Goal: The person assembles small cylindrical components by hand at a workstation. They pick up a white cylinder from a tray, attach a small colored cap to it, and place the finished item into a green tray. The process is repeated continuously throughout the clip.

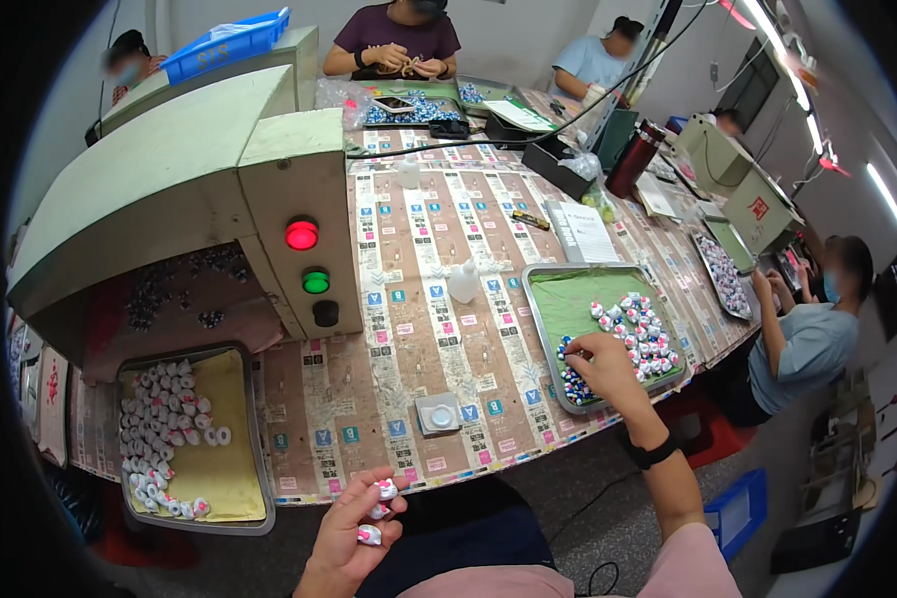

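My left hand [347, 533] is closed round a few small white and pink figurines [379, 511], just in front of the table's near edge. On the right, my right hand [608, 371] reaches over a metal tray [533, 309] lined with green. Its thumb and fingers are pinched together above a heap of small dark blue and white pieces [574, 387]; what they hold, if anything, is too small to make out. More white and pink figurines [643, 324] lie in that tray, beyond my right hand.
At left stands a big cream machine [299, 169] with red and green lights; by its opening, a yellow-lined tray [251, 468] holds white pieces. A small white dish [439, 413], a white bottle [462, 283] and a notebook [580, 234] lie on the table. Several people sit around.
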Tool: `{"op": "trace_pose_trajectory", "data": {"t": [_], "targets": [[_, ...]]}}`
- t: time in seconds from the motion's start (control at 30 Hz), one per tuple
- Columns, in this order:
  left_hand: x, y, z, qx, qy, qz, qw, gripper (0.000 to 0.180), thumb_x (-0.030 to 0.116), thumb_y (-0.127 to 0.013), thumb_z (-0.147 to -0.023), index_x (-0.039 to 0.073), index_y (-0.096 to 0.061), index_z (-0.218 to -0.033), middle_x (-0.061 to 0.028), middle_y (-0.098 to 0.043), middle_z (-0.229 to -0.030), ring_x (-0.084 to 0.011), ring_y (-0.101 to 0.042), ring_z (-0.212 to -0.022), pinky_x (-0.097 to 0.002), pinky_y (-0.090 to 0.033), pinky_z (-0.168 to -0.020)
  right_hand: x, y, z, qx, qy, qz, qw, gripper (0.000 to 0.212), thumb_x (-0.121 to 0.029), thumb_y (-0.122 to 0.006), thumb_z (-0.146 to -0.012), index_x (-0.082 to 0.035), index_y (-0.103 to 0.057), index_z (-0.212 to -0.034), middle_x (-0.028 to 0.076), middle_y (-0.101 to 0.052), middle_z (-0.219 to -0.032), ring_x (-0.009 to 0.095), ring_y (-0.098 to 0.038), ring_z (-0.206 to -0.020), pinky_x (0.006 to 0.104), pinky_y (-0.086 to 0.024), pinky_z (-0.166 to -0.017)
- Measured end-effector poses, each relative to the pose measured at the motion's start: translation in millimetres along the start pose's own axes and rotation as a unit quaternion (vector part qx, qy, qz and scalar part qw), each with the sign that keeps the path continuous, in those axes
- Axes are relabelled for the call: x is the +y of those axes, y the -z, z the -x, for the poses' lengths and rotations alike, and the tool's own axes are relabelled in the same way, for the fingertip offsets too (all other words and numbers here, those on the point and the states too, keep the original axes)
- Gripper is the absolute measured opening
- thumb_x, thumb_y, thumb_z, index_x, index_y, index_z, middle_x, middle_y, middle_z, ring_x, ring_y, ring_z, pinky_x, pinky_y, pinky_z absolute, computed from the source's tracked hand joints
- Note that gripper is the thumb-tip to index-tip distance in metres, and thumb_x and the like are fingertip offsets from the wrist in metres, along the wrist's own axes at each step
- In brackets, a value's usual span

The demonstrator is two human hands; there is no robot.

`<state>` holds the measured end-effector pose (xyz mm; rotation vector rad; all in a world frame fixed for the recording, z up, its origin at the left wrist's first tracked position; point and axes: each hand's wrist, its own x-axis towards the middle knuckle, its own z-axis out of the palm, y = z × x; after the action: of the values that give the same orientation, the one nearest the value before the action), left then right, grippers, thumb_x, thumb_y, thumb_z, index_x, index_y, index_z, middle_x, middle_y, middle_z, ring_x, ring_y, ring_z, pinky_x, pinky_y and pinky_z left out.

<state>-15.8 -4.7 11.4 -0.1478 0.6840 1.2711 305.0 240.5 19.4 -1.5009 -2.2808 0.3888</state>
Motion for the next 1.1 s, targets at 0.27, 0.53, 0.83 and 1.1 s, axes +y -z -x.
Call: {"op": "trace_pose_trajectory", "data": {"t": [0.27,0.53,0.83,1.1], "targets": [[-1.9,2.2,3.1,-0.006,-0.023,-0.018,1.000,0.027,0.010,-0.057,-0.092,0.006,-0.053,-0.118,-0.0142,-0.059,-0.109,-0.0192,-0.059,-0.086,-0.0245,-0.046,-0.055,-15.6,-2.3,5.8,0.036,-0.061,-0.093,0.993,0.013,-0.007,-0.066,-0.077,0.000,-0.068,-0.087,0.010,-0.067,-0.079,0.019,-0.064,-0.069,0.0300,-0.050,-0.063],[-4.6,-1.7,-4.9,-0.040,-0.015,-0.017,0.999,0.033,0.011,-0.056,-0.094,0.004,-0.051,-0.126,-0.0137,-0.059,-0.118,-0.0177,-0.062,-0.093,-0.0256,-0.050,-0.062,-68.0,10.9,39.1,-0.130,-0.199,-0.595,0.768,0.020,-0.002,-0.066,-0.084,0.000,-0.062,-0.103,0.006,-0.065,-0.092,0.014,-0.064,-0.080,0.0227,-0.052,-0.068],[-5.2,-0.3,-11.4,-0.073,-0.001,-0.006,0.997,0.035,0.011,-0.056,-0.094,0.006,-0.050,-0.129,-0.0073,-0.059,-0.115,-0.0143,-0.061,-0.098,-0.0240,-0.054,-0.067,-112.6,-19.6,51.7,-0.236,-0.189,-0.626,0.719,0.026,-0.003,-0.062,-0.088,0.004,-0.061,-0.112,0.012,-0.066,-0.103,0.018,-0.066,-0.090,0.0292,-0.055,-0.078],[-7.4,7.8,-11.6,-0.085,-0.010,-0.007,0.996,0.034,0.011,-0.058,-0.093,0.005,-0.052,-0.126,-0.0061,-0.060,-0.109,-0.0142,-0.061,-0.099,-0.0224,-0.056,-0.067,-133.9,-33.5,38.7,-0.189,-0.088,-0.445,0.871,0.021,-0.003,-0.068,-0.084,0.004,-0.066,-0.104,0.007,-0.066,-0.095,0.013,-0.065,-0.083,0.0237,-0.052,-0.071]]}}
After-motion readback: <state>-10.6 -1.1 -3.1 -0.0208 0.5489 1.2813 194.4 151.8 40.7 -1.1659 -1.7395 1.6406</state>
